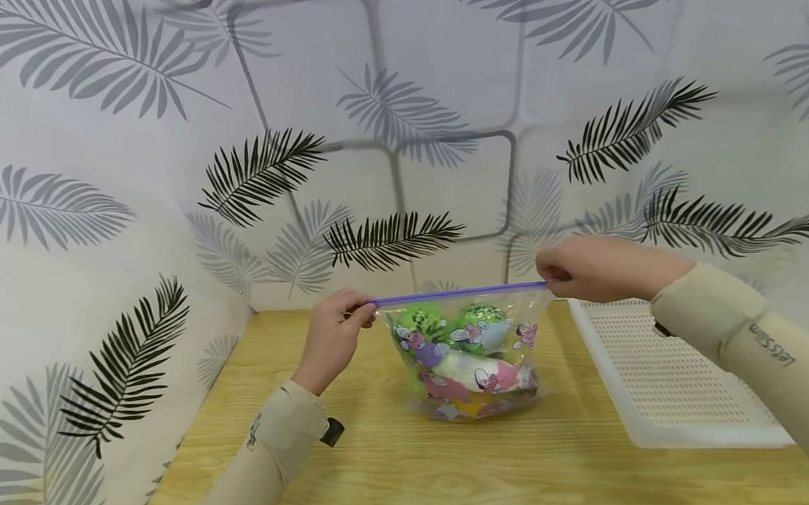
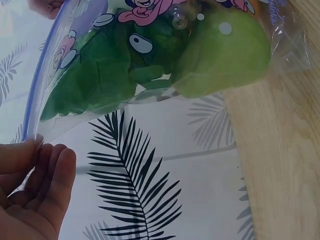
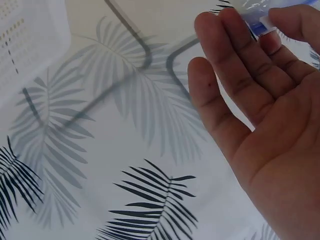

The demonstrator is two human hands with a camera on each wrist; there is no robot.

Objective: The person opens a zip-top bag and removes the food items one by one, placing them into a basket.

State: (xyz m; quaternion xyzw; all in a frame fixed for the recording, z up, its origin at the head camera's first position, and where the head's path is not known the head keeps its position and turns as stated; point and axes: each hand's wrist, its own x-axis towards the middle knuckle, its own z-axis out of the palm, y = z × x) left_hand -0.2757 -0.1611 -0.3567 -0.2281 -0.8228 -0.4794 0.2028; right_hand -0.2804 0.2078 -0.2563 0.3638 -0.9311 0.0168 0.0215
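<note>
Head view: the left hand (image 1: 333, 327) pinches one end of a zip bag's purple strip (image 1: 460, 292) between thumb and finger; the right hand (image 1: 584, 269) pinches the other end. In the right wrist view, thumb and finger hold the strip at a small white piece (image 3: 266, 23), with the remaining fingers apart from it.

Between the hands, the clear bag (image 1: 541, 314), printed with pink cartoon figures, sits upright over the worktop (image 1: 387, 479), its strip drawn nearly straight; whether its base touches the wood, I cannot tell. Through the plastic show two green round things (image 1: 482, 330) side by side near the top; the left wrist view shows a dark green piece (image 2: 87, 75) beside a pale green rounded one (image 2: 225, 55).

Beige sleeves (image 1: 712, 314) cover both arms. A white perforated tray (image 1: 610, 394) lies right of the bag, partly behind the right arm. Beyond stands a pale backdrop (image 1: 154, 256) patterned with grey and black feathery leaves.
</note>
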